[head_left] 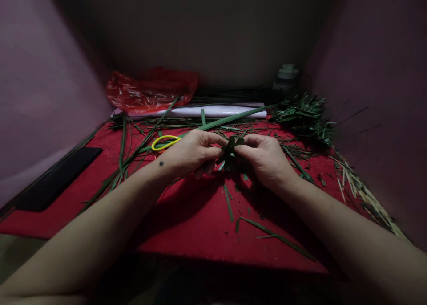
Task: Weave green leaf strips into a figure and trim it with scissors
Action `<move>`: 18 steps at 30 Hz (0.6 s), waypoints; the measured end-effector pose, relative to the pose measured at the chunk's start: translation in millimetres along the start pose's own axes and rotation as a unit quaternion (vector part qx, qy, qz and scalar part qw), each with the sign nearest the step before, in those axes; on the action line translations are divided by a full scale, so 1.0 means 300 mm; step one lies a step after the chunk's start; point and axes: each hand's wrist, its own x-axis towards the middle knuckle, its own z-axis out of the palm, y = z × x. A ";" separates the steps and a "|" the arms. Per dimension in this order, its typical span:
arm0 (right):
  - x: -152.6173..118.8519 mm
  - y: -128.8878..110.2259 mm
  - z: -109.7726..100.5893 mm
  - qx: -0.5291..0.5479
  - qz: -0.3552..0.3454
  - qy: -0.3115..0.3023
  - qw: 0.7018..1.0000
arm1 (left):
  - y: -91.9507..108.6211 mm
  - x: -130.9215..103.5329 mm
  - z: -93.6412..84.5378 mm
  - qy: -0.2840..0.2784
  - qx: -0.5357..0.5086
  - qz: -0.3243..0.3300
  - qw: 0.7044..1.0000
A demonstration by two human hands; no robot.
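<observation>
Your left hand [196,152] and right hand [265,156] face each other over the red worktop [200,233] — fingers of both pinching the dark green leaf piece [230,152] between them. Just left of it lies a yellow loop handle [163,143], with the long green strip [233,118] beyond.

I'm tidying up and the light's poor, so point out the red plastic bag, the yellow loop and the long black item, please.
Red plastic bag [150,89]: head view, crumpled middle.
Yellow loop [167,137]: head view, upper rim.
Black item [60,178]: head view, middle of its flat top.
</observation>
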 end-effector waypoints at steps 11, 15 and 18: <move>0.009 0.037 0.000 0.086 0.021 -0.052 0.995 | 0.008 0.008 -0.044 -0.009 0.032 -0.018 0.999; 0.007 0.033 0.002 0.095 0.029 -0.053 0.994 | 0.007 0.010 -0.051 -0.014 0.042 -0.023 0.999; 0.008 0.029 0.003 0.108 0.031 -0.059 0.992 | 0.006 0.010 -0.053 -0.016 0.032 -0.026 0.999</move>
